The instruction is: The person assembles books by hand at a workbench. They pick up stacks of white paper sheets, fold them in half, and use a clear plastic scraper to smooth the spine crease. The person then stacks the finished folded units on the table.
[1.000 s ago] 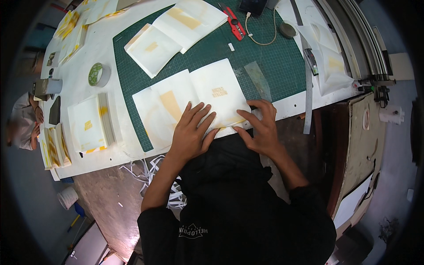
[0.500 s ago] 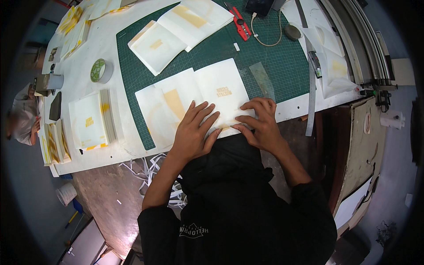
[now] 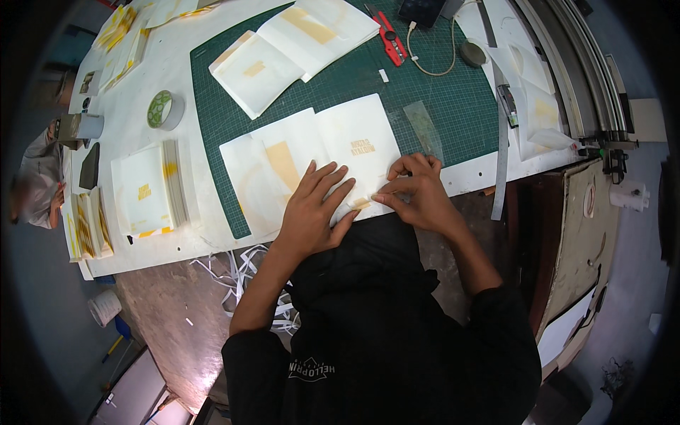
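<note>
A white folded paper sheet (image 3: pixel 365 120) with tan printing lies spread at the table's near edge, partly on a green cutting mat (image 3: pixel 212 85). My left hand (image 3: pixel 312 209) rests on its near part, fingers spread and lying flat. At the sheet's near right, my right hand (image 3: pixel 419 198) has thumb and index fingertips brought together, other fingers curled. Whatever sits in that pinch is too small to make out. Between my hands, a small tan patch (image 3: pixel 362 203) shows near the sheet's near edge. My hands cover parts of the sheet.
Another spread of printed sheets (image 3: pixel 312 39) lies farther back, beside a red cutter (image 3: pixel 392 46). Leftward are a stack of printed sections (image 3: pixel 142 191) and a round tape roll (image 3: pixel 164 111). A metal ruler (image 3: pixel 500 170) overhangs the edge at right. Someone in grey (image 3: pixel 39 173) is far left.
My right thumb and index finger have drawn together into a pinch, uncovering more of the tan patch. My left hand stays nearly where it was on the sheet.
</note>
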Demonstrator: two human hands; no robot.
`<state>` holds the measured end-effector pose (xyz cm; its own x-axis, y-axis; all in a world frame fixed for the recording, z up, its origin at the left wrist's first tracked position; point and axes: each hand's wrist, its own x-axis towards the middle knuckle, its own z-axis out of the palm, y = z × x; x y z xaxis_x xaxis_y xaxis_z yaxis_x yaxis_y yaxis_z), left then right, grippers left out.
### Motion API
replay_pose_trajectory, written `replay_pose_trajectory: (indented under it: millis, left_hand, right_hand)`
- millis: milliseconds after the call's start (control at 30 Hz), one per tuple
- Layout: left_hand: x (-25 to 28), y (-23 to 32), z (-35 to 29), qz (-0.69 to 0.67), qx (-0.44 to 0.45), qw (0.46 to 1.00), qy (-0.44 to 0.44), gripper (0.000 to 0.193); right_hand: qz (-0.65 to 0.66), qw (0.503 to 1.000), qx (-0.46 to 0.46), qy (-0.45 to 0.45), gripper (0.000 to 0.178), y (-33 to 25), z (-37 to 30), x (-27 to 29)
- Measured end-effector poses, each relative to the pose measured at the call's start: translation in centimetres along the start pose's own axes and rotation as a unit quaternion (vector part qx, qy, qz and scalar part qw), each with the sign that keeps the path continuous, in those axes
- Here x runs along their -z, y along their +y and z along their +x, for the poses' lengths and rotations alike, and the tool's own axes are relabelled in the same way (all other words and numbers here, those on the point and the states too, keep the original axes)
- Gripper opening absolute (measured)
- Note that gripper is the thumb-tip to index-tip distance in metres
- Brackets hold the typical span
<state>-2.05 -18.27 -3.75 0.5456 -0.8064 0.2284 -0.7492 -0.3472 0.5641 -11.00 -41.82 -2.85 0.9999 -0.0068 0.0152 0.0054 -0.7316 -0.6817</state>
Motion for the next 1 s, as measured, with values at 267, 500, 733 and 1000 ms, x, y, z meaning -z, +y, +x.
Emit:
replay_pose_trajectory:
  millis: [267, 500, 733, 1000]
  left_hand:
    - [0.0, 0.0, 0.0, -0.005, 0.007, 1.0, 0.002, 0.05]
    - [0.0, 0.1, -0.1, 0.007, 0.003, 1.0, 0.0, 0.051]
    - [-0.2, -0.2, -0.1, -0.001, 0.004, 1.0, 0.004, 0.046]
    - [-0.6, -0.2, -0.1, 0.005, 0.01, 1.0, 0.011, 0.042]
  right_hand:
    - [0.007, 0.999, -0.02, -0.043, 0.022, 0.0, 0.6, 0.6]
    - [0.011, 0.997, -0.038, -0.063, 0.022, 0.2, 0.7, 0.7]
    - [-0.035, 0.998, 0.052, -0.029, 0.025, -0.3, 0.2, 0.6]
    - [-0.099, 0.976, 0.195, 0.011, 0.013, 0.5, 0.2, -1.5]
